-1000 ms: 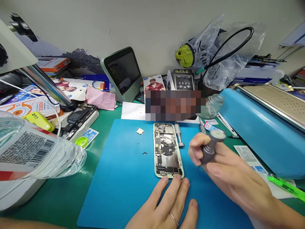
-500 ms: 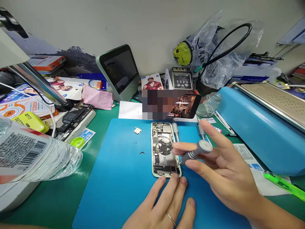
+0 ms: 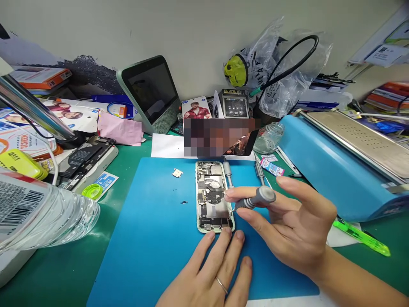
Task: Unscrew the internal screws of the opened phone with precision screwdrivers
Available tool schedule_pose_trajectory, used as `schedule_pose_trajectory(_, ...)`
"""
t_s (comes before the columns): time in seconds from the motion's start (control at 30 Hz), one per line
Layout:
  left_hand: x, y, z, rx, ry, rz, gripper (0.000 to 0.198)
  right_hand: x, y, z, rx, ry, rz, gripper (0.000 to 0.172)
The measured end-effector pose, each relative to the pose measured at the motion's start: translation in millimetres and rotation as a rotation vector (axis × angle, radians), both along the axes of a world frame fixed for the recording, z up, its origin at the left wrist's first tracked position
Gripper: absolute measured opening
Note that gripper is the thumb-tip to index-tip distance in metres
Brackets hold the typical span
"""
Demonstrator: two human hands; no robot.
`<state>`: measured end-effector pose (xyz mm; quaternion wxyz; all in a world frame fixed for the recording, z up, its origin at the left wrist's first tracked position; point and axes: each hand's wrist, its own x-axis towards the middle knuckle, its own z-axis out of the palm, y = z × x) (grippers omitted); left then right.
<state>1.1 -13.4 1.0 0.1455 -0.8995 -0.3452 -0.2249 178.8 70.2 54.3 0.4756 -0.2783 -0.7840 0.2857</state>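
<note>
An opened phone (image 3: 214, 200) lies on the blue mat (image 3: 143, 256), its inner parts showing. My right hand (image 3: 287, 221) pinches a grey screwdriver (image 3: 252, 201) between thumb and fingers, its tip at the phone's lower right edge. With fingers spread, my left hand (image 3: 214, 268) rests on the mat, its fingertips touching the phone's bottom edge. Left of the phone are a small metal piece (image 3: 177, 173) and a tiny dark part (image 3: 184, 202). Two more grey screwdrivers (image 3: 227, 172) lie beyond my right hand.
A large clear bottle (image 3: 64, 213) stands at the left. A propped phone (image 3: 244, 143), partly blurred, and a glass jar (image 3: 270, 136) are behind the mat. On the right sit a blue machine (image 3: 326, 166) and a green cutter (image 3: 364, 238).
The whole view has shifted, so the scene sits further left. Both hands keep nearly the same places at the phone, and the screwdriver remains in my right hand.
</note>
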Motion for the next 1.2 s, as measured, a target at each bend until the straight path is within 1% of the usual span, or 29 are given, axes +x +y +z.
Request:
schedule_pose_trajectory(0.1, -0.8, -1.0, 2.0, -0.03, 0.024, -0.008, 0.032, -1.5, 0.0, 0.0, 0.001, -0.015, -0.014, 0.077)
schedule_pose_trajectory(0.23, -3.2, -1.2, 4.2, -0.054, 0.044, -0.024, 0.034, -3.6, -1.0, 2.9, -0.078, 0.044, -0.06, 0.069)
schedule_pose_trajectory(0.4, -2.4, -1.3, 2.9, -0.051, 0.04, -0.03, 0.033, -4.6, -1.2, 5.7, -0.112, 0.075, -0.054, 0.063)
schedule_pose_trajectory(0.63, -2.2, -1.8, 5.3, -0.071, 0.02, -0.022, 0.033, -5.8, -2.4, 2.1, -0.099, 0.051, -0.04, 0.069)
schedule_pose_trajectory(0.77, -2.8, -2.8, 7.4, -0.1, 0.037, -0.018, 0.034, -6.1, -5.8, 4.7, -0.12, 0.055, -0.037, 0.067)
schedule_pose_trajectory(0.83, -3.1, -3.2, 8.1, -0.103, 0.034, -0.018, 0.034, -6.5, -6.8, 5.6, -0.117, 0.049, -0.021, 0.068)
schedule_pose_trajectory(1.0, -3.1, -5.2, 9.5, -0.103, 0.032, -0.007, 0.035, -8.0, -4.7, 2.1, -0.089, 0.052, 0.005, 0.074)
schedule_pose_trajectory(1.13, -2.9, -5.8, 9.6, -0.109, 0.051, -0.006, 0.036, -5.9, -1.5, 6.0, 0.038, 0.032, 0.045, 0.079)
schedule_pose_trajectory(1.2, -2.8, -4.8, 8.9, -0.107, 0.05, -0.004, 0.036, -4.2, -2.2, 13.0, 0.074, -0.032, 0.078, 0.072)
